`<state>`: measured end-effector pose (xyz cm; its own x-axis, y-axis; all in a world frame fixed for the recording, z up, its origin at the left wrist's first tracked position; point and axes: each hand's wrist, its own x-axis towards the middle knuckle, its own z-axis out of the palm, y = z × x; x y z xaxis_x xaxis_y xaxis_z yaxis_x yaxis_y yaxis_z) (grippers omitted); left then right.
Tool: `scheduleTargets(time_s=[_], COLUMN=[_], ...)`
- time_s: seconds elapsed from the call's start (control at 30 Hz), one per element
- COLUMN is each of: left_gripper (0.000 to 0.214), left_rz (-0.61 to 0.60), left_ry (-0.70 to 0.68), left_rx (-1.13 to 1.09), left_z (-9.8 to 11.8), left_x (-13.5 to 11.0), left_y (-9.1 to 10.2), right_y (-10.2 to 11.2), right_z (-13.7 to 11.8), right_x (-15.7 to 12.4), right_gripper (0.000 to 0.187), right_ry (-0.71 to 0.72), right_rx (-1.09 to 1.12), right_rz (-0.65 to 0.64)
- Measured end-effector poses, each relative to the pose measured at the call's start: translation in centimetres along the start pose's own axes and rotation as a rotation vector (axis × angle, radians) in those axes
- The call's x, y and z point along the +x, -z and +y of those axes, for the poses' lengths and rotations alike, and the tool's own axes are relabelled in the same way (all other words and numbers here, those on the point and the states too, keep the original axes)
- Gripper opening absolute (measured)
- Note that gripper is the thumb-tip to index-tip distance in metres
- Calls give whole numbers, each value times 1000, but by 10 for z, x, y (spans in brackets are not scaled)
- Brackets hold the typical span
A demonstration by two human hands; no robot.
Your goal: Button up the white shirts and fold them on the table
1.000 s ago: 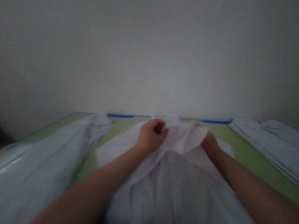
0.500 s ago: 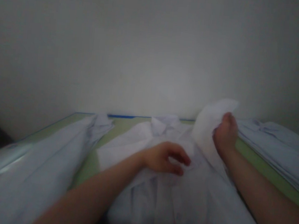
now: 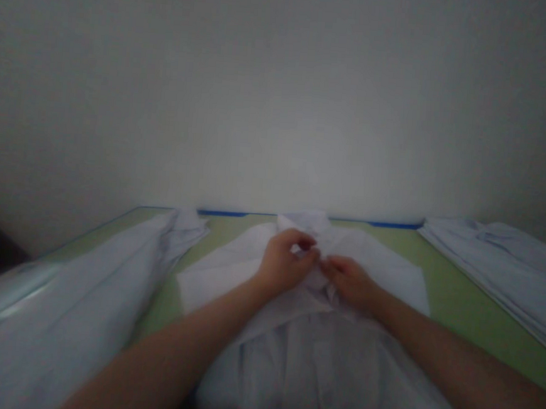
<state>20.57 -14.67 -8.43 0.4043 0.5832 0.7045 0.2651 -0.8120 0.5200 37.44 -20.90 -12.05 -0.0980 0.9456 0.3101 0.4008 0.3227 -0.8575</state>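
A white shirt (image 3: pixel 376 269) lies spread on the green table (image 3: pixel 455 294) in front of me, collar toward the far wall. My left hand (image 3: pixel 283 263) and my right hand (image 3: pixel 349 281) meet at the shirt's front just below the collar. Both pinch the cloth there with curled fingers, almost touching each other. Whatever small part of the shirt sits between the fingertips is too blurred to name.
A long pile of pale cloth (image 3: pixel 71 302) lies along the table's left side. A stack of folded pale shirts (image 3: pixel 504 267) sits at the right. Blue tape (image 3: pixel 394 225) marks the table's far edge against a plain wall.
My right hand has come down from a raised flap of shirt at the right and laid it flat. Both hands have moved together to the shirt's middle below the collar.
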Motion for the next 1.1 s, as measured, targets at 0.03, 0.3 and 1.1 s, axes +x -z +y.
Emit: scheduleTargets(time_s=[0.03, 0.3, 1.1], left_gripper=[16, 44, 45], left_rz=[-20, -130, -378], left_ry=[33, 212, 358], left_rx=[6, -69, -241], left_z=[-1, -10, -12], left_x=[0, 7, 4], left_y=[-1, 1, -1], right_y=[0, 11, 21], right_z=[1, 1, -13], right_x=[0, 4, 8], right_gripper=[45, 42, 30], right_ry=[3, -28, -20], right_rx=[21, 31, -93], right_rz=[32, 37, 346])
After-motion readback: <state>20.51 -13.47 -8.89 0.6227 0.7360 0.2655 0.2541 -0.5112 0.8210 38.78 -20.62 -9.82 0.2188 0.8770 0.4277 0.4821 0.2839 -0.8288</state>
